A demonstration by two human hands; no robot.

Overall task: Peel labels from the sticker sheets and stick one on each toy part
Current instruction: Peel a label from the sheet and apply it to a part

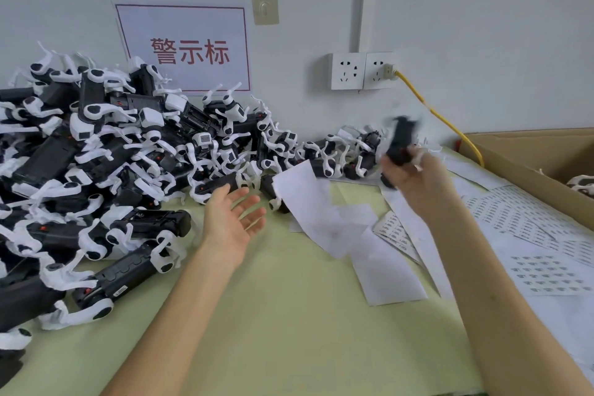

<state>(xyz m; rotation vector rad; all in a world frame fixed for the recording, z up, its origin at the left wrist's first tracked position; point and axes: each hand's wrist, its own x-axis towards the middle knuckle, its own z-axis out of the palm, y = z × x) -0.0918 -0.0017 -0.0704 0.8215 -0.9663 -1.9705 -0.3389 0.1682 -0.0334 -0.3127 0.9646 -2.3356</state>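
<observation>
1. A black toy part (400, 141) is held raised above the tabletop (289, 331) in the right grip (414, 177), fingers curled round its lower end. It is blurred.
2. The left grip (231, 219) is spread open, palm up, with nothing held, just beside the pile of toy parts (96, 154).
3. The sticker sheets (530, 235) are laid flat to the right.
4. The part is judged to be light, rigid plastic. Its thin white limbs may snag, so the black body is best gripped.
</observation>
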